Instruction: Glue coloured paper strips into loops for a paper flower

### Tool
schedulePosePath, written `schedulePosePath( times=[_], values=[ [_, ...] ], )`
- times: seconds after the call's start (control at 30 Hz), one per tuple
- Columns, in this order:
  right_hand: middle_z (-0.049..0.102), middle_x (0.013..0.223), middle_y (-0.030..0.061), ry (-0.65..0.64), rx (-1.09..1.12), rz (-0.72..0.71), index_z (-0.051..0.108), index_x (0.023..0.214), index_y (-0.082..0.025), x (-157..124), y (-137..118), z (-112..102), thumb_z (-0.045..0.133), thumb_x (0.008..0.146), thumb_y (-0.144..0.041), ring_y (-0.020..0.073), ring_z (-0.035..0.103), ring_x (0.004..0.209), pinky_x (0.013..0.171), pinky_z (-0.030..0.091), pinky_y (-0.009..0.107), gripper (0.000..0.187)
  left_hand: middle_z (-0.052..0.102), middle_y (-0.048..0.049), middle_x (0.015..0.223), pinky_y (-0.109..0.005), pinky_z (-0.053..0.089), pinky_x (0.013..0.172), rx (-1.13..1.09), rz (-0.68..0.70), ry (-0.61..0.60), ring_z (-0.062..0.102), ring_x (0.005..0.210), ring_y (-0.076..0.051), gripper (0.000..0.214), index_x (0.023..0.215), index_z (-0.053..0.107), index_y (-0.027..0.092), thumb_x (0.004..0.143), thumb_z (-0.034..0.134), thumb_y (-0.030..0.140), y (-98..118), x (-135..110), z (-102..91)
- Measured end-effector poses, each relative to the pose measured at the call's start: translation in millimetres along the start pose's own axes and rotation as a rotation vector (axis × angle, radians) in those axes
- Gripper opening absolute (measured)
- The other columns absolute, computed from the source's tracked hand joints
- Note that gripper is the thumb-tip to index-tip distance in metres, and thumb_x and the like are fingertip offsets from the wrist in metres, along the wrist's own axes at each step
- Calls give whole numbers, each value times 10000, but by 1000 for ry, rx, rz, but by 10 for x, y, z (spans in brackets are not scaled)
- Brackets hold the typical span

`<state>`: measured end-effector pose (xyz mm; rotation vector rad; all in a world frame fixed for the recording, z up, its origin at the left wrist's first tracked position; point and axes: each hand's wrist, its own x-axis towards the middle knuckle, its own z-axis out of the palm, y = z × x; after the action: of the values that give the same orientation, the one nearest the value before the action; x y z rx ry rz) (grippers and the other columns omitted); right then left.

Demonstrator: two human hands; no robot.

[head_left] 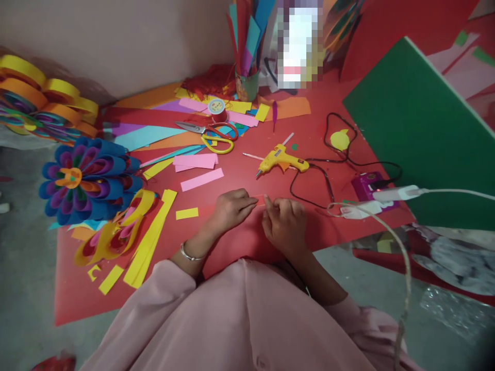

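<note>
My left hand [233, 208] is closed, with thumb and forefinger pinched on a small piece of red paper [261, 200]. My right hand [285, 222] meets the same piece from the other side, fingers bent and forefinger tip at its edge. Red on red, the paper's outline is hard to make out. Beyond the hands lies a yellow hot glue gun [281, 158], nozzle pointing left and a glue stick out its back. A small yellow paper strip [187, 213] and pink paper strips [201, 179] lie left of my left hand.
Scissors [209, 135] and a thread spool [217, 109] lie among coloured strips on the red table [88, 288]. At left stand a blue paper flower [71, 178] and long yellow strips [152, 239]. A purple power box [367, 188], cables and a green board [421, 139] are at right.
</note>
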<state>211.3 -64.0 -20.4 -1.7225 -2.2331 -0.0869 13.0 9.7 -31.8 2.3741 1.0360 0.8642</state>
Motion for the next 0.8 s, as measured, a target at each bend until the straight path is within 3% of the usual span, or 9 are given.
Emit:
schedulePosePath(
  times=[0.13, 0.27, 0.8],
  values=[
    [629, 1328, 136, 66, 16, -17, 622, 1429, -225, 29, 5, 15, 557, 998, -301, 313, 473, 1330, 1161, 330, 531, 443, 643, -22, 767, -236, 446, 641, -2, -3, -19, 608, 682, -109, 280, 963, 798, 203, 1060, 565, 323, -1, -3, -6],
    [526, 1560, 140, 57, 4, -18, 595, 1442, -237, 26, -12, 16, 563, 998, -315, 346, 310, 1536, 1236, 258, 593, 452, 660, -27, 798, -248, 443, 659, 5, 2, -31, 615, 711, -116, 278, 1002, 797, 215, 1066, 550, 326, -48, -35, 16],
    [344, 1716, 169, 5, -13, 20, 518, 1559, -231, -10, -2, 32, 581, 982, -327, 386, 176, 1616, 1234, 270, 631, 588, 625, -18, 768, -265, 418, 629, 10, 25, -45, 594, 699, -126, 245, 1007, 779, 193, 1051, 544, 244, -38, -11, -6]
  ],
)
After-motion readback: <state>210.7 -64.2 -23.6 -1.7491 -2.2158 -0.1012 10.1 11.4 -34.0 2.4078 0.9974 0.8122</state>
